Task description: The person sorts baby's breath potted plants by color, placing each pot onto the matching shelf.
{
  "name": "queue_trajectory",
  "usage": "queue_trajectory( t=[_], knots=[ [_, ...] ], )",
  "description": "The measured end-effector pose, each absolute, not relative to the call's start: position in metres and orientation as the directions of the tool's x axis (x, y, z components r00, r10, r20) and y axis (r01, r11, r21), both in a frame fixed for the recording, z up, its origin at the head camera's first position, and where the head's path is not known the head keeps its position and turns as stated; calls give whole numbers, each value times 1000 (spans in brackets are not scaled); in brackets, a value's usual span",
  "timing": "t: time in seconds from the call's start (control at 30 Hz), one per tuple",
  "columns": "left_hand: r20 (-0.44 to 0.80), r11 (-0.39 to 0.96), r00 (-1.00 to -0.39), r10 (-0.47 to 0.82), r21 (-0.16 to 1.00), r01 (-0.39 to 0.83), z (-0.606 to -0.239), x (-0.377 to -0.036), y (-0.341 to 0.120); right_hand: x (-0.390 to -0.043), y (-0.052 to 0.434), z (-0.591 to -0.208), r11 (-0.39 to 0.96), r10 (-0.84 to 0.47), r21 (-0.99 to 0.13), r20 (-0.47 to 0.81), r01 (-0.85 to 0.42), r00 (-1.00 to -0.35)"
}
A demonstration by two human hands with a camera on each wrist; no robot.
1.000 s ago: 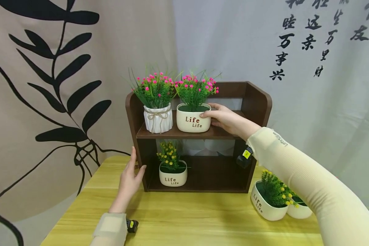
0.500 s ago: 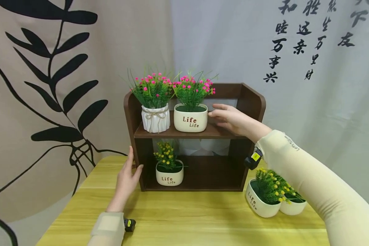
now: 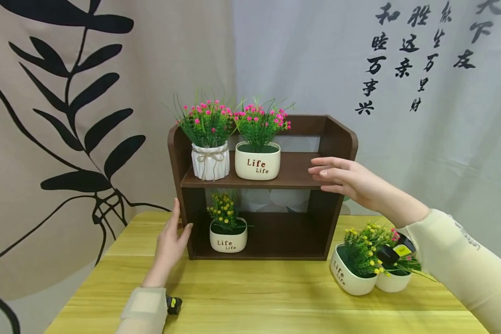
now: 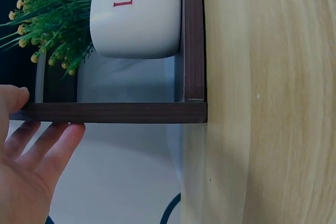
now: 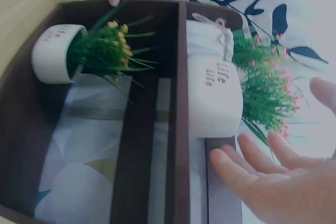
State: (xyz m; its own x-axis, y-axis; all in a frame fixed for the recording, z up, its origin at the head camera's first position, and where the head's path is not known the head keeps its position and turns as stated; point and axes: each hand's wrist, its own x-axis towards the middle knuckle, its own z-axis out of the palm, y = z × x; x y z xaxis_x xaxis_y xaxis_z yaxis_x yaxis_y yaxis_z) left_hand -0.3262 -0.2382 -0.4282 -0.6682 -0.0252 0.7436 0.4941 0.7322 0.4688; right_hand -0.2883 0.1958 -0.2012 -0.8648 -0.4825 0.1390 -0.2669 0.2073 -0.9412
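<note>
Dark brown wood makes up the shelf (image 3: pixel 336 139), standing upright on the yellow desk (image 3: pixel 254 297), its long axis running left to right and its open front facing you. Your left hand (image 3: pixel 171 241) rests flat on the shelf's left side wall, fingers straight and relaxed, gripping nothing. Your right hand (image 3: pixel 346 178) hovers released, fingers straight, just in front of the upper board's right end, well apart from the "Life" pot (image 3: pixel 257 161) of pink flowers. That pot sits upright mid-board, lettering towards you, just beside a ribbed white pot (image 3: pixel 210 160) tied with twine. Below, a yellow-flowered pot (image 3: pixel 228 234) stands in the lower compartment's left part. Two more pots (image 3: pixel 361 269) stand together on the desk right of the shelf, under your right forearm.
</note>
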Motion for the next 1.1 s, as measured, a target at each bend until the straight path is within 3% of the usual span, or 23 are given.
queue_trajectory(
  t=[0.27, 0.57, 0.87, 1.1],
  knots=[
    [732, 727, -680, -38, 487, 484, -426, -327, -242, -253, 214, -240, 187, -669, -931, 113, -313, -735],
    [702, 737, -711, -45, 504, 451, -424, -325, -244, -225, 219, -315, 198, -727, -953, 12, -227, -686],
    [721, 736, -692, -39, 490, 468, -429, -327, -241, -209, 234, -370, 110, -671, -970, 89, -218, -736],
    [717, 734, -697, -31, 489, 470, -429, -327, -238, -200, 260, -404, 185, -509, -979, -22, -84, -860]
  ],
)
